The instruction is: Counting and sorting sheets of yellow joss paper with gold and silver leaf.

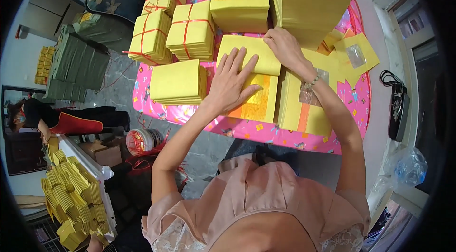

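A yellow paper sheet (254, 52) is folded over on top of a paper stack with an orange patterned panel (259, 104). Spread flat, my left hand (232, 80) presses on the folded sheet and the panel below it. My right hand (286, 50) has its fingers bent together at the folded sheet's upper right corner; the fingertips are partly hidden. Under my right forearm lies a stack of yellow paper (292, 104) with a silvery square. To the left of my left hand sits a pile of folded yellow paper (175, 81).
Bundles tied with red string (190, 31) and tall yellow paper stacks (240, 2) stand at the back of the pink table (209, 121). Loose sheets (356, 57) lie at the right. A person (71, 119) stands at the left by a table heaped with folded yellow paper (78, 195).
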Tool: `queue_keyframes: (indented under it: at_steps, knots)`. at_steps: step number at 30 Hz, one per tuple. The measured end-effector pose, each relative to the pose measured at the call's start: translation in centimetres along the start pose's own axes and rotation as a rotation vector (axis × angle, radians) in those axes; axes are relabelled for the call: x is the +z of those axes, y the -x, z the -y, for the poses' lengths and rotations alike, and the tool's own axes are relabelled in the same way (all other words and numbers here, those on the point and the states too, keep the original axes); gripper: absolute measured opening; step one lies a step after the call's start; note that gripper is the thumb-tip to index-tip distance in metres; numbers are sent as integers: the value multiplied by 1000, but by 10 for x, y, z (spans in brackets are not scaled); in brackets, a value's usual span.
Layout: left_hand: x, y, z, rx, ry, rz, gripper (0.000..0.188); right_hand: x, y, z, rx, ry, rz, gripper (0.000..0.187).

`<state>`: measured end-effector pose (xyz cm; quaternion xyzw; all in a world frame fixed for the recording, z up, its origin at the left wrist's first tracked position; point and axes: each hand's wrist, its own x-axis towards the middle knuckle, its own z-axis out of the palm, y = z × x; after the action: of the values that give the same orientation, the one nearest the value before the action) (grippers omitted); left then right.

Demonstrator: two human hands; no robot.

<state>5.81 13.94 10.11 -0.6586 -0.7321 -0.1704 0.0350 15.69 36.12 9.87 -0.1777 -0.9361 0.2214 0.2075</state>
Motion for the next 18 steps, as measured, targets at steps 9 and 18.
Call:
queue_keyframes:
  at_steps: [9,18]
  knots:
    - [7,-6,6,-22,41,60,72,4,-12,-2,79,-82,141,27]
    - [7,-6,7,-32,71,84,70,10,-10,4,49,-20,248,33]
